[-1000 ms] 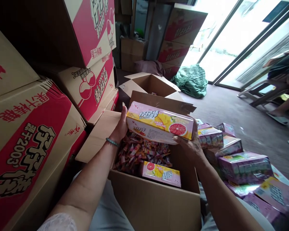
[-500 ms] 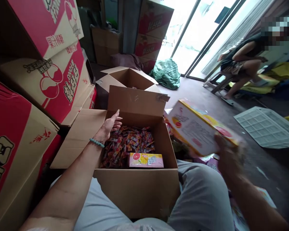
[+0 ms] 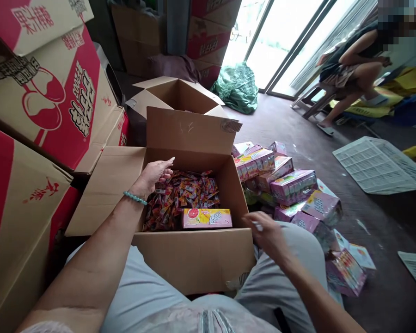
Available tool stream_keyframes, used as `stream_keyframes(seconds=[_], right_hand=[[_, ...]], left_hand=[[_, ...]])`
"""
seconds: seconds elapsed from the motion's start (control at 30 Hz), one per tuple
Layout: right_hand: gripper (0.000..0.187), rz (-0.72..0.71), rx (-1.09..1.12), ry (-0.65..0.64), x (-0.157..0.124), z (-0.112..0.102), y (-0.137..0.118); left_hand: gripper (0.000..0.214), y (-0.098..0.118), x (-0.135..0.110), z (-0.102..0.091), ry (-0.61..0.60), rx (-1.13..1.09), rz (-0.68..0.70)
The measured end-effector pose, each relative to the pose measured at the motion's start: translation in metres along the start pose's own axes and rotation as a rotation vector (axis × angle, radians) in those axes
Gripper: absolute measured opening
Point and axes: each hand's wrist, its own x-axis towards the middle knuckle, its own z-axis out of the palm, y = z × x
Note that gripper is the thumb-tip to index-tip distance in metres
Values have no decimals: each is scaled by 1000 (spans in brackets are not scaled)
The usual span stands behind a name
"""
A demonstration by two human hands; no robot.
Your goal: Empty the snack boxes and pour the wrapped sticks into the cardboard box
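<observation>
A cardboard box (image 3: 194, 259) stands open between my knees, with many small wrapped candies (image 3: 190, 189) inside. On top of them, against the near wall, lies a pink and yellow candy carton (image 3: 208, 218) printed with a grapefruit. Over the candies at the box's left side is my left hand (image 3: 156, 177), empty, its thumb stretched out and fingers loosely bent. My right hand (image 3: 267, 233) is at the box's right near corner, slightly blurred, fingers curled. Something small and white shows at its fingers; I cannot make out what it is.
Several candy cartons (image 3: 294, 187) are heaped on the floor to the right. Tall printed boxes (image 3: 55, 101) stack up at left. Another open box (image 3: 190, 99) and a green sack (image 3: 237, 88) stand ahead. White plastic crates (image 3: 384, 164) lie at right; a seated person (image 3: 357, 69) is beyond.
The carton in my right hand has been let go on the right, and that hand has come back to the box's corner. My left hand stays over the candies.
</observation>
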Motion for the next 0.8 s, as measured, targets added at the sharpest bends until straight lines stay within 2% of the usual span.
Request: stream_keyframes(seconds=[0.03, 0.07, 0.13, 0.23, 0.37, 0.47, 0.53, 0.63, 0.7, 0.8], right_hand=[[18, -51, -67, -205, 15, 26, -2], [15, -91, -116, -357, 30, 53, -3], [3, -128, -139, -504, 55, 99, -4], [24, -149, -180, -554, 73, 142, 0], [44, -165, -303, -559, 74, 159, 9], [44, -171, -372, -564, 74, 159, 8], [43, -174, -397, -573, 77, 151, 2], [34, -131, -358, -476, 83, 118, -24], [39, -87, -171, -360, 88, 83, -53], [48, -83, 365, -324, 99, 30, -106]], left_hand=[[46, 0, -1, -1, 9, 14, 4], [44, 0, -2, -3, 16, 24, 9], [40, 0, -4, -5, 28, 38, 20], [35, 0, -3, -7, 40, 52, 49], [33, 1, 3, -1, 33, 43, 68], [31, 1, 5, 3, 29, 43, 72], [29, 0, 5, 2, 39, 56, 73], [30, -2, 6, -7, 63, 69, 63], [36, -3, 10, -13, 72, 57, 38], [47, -7, 14, -15, -25, -103, -63]])
